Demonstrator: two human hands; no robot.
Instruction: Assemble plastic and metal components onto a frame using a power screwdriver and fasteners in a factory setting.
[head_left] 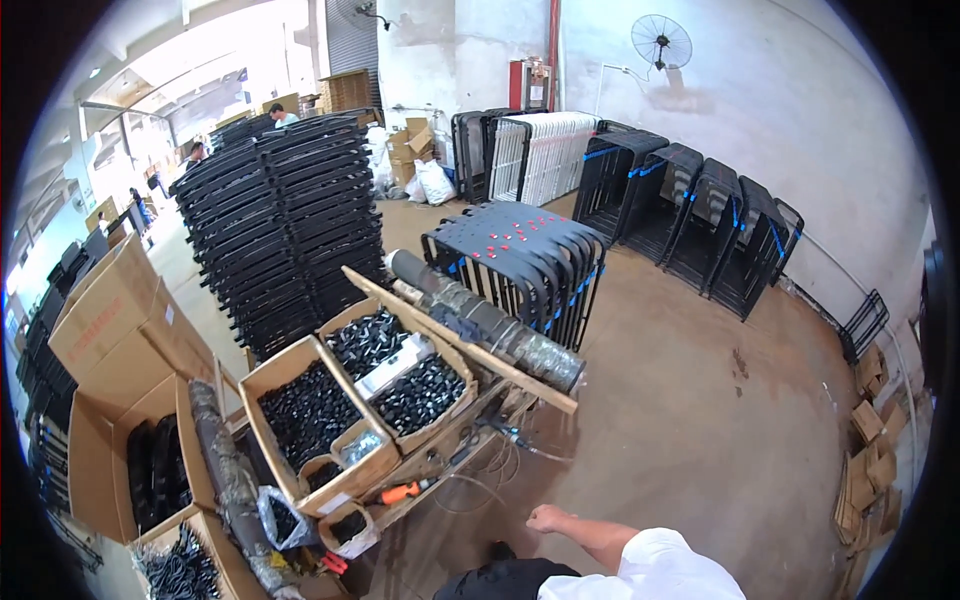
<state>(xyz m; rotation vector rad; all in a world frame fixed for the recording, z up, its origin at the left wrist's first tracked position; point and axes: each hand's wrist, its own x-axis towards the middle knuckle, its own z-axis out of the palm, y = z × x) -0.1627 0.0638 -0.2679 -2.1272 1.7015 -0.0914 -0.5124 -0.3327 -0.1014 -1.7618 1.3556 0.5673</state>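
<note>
My right hand (545, 518) is in the lower middle, its fingers curled into a loose fist, with nothing seen sticking out of it. Its forearm comes out of a white sleeve (668, 562) at the lower edge. The hand touches nothing and hangs over the brown floor, right of a wooden workbench. Nearest to it on the bench is an orange-handled tool (402, 492). Next to that stand a small bag of black parts (349, 527) and cardboard boxes of small black fittings (305, 405). My left hand is out of view.
Tall stacked black frames (280, 220) rise behind the bench. A plank (470, 345) and a wrapped roll (490, 318) jut over its right side. Folded black frames (515, 250) stand ahead; more (690, 215) line the wall. Cardboard pieces (868, 470) lie far right. Other people are at the back left.
</note>
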